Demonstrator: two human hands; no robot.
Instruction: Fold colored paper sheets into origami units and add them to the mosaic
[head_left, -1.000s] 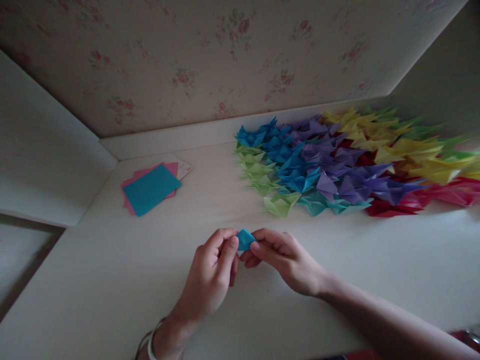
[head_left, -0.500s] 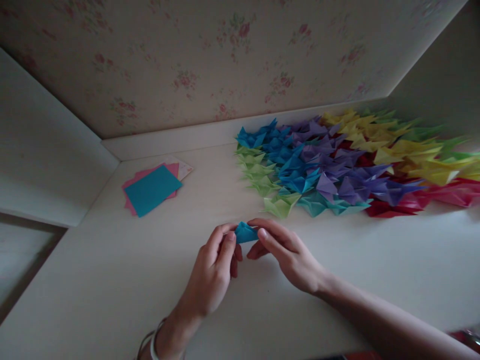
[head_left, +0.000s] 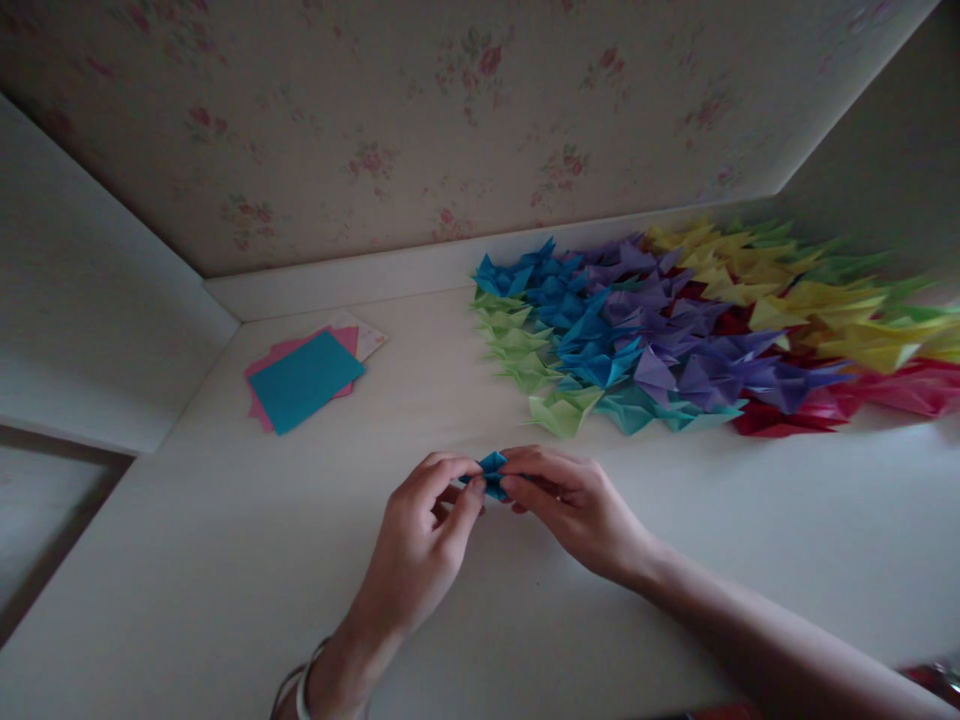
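Observation:
A small piece of folded blue paper (head_left: 493, 464) is pinched between both hands above the white table. My left hand (head_left: 429, 525) grips its left side with thumb and fingers. The right side is held by my right hand (head_left: 574, 505), thumb below and forefinger above. The paper's middle shows as a creased, pointed shape; its ends are hidden under my fingers. Bands circle my left wrist.
Rows of folded paper cranes, among them blue ones (head_left: 592, 330), purple ones (head_left: 701, 360) and green ones (head_left: 562, 408), spread over the back right. Blue and pink paper sheets (head_left: 306, 382) lie stacked at the left. A flowered wall (head_left: 420, 130) bounds the table (head_left: 225, 560).
The folded paper has opened from a flat triangular shape into a creased, many-faced one. My hands have come closer together, their fingers now pinching near its middle.

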